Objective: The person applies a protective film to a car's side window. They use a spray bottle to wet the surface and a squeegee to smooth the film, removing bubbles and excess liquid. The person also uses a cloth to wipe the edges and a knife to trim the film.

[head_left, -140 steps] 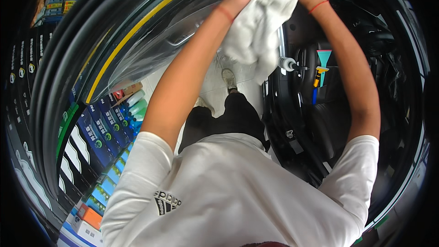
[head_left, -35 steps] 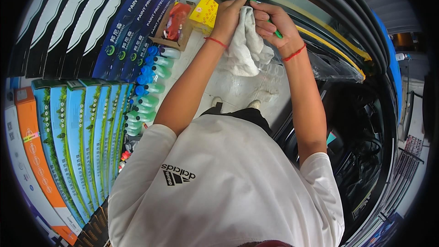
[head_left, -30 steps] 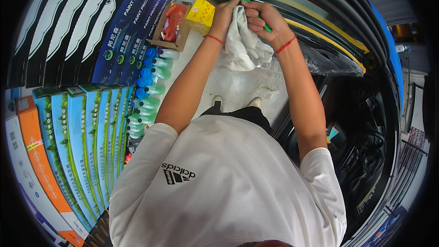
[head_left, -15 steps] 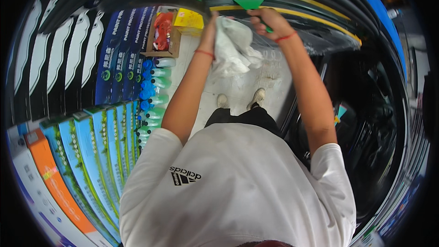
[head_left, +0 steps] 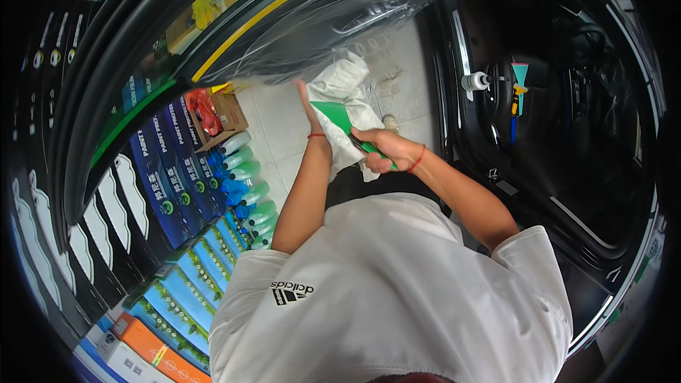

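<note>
My right hand (head_left: 391,151) is wrapped round the handle of a green squeegee (head_left: 333,115). Its flat blade lies against a crumpled white cloth (head_left: 340,78) in front of me. My left hand (head_left: 313,115) holds the cloth from its left side; most of its fingers are hidden behind the folds. Just beyond the hands stands an open car door (head_left: 284,39) with a yellow strip along its edge and loose clear plastic film (head_left: 383,3) over its inner panel.
At right is the dark car interior, where a small white bottle (head_left: 475,82) and a teal scraper (head_left: 521,78) lie. On the left stand green-liquid bottles (head_left: 245,170), a cardboard box (head_left: 225,117) with red contents and rows of blue boxes (head_left: 177,291).
My right hand has drawn the squeegee from the door's window edge down onto the cloth. Cloth and left hand have come closer to my body, and the view has turned.
</note>
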Motion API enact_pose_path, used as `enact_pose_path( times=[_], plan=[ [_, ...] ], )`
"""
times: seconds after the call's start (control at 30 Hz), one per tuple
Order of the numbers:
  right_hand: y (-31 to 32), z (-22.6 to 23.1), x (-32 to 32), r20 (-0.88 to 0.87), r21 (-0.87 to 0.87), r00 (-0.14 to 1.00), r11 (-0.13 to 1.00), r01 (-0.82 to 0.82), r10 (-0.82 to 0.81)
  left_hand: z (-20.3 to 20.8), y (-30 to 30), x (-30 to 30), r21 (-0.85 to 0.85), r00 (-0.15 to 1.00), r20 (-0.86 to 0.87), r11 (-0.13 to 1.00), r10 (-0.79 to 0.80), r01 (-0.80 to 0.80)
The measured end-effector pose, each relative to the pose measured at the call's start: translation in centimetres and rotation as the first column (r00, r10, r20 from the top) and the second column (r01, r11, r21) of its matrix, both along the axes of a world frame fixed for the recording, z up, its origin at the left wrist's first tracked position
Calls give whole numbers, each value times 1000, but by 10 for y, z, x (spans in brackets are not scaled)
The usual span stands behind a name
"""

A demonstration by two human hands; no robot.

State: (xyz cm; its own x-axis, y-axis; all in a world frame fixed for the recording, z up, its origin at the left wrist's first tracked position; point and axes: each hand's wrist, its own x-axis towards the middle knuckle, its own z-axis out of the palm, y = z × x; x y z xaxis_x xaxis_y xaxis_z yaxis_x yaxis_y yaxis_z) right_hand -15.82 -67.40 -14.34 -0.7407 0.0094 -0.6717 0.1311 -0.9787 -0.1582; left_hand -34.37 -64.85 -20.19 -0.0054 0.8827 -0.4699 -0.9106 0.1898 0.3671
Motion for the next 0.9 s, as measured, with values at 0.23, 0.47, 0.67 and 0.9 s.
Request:
enact_pose_path(
  times=[0.23,0.47,0.67,0.9],
  plan=[
    [-40,-14,132,-253,-13,908,939,342,-334,-90,133,83,-293,142,-897,802,-420,520],
    [-64,-97,239,55,89,715,717,691,-697,-143,262,110,-449,-572,-814,733,-99,512],
    [-93,-156,257,144,60,641,653,755,-754,-154,308,110,-670,-768,-614,634,-180,386],
    [-122,-201,241,254,71,704,739,670,-663,-171,324,107,-691,-844,-530,616,-78,377]
  ],
)
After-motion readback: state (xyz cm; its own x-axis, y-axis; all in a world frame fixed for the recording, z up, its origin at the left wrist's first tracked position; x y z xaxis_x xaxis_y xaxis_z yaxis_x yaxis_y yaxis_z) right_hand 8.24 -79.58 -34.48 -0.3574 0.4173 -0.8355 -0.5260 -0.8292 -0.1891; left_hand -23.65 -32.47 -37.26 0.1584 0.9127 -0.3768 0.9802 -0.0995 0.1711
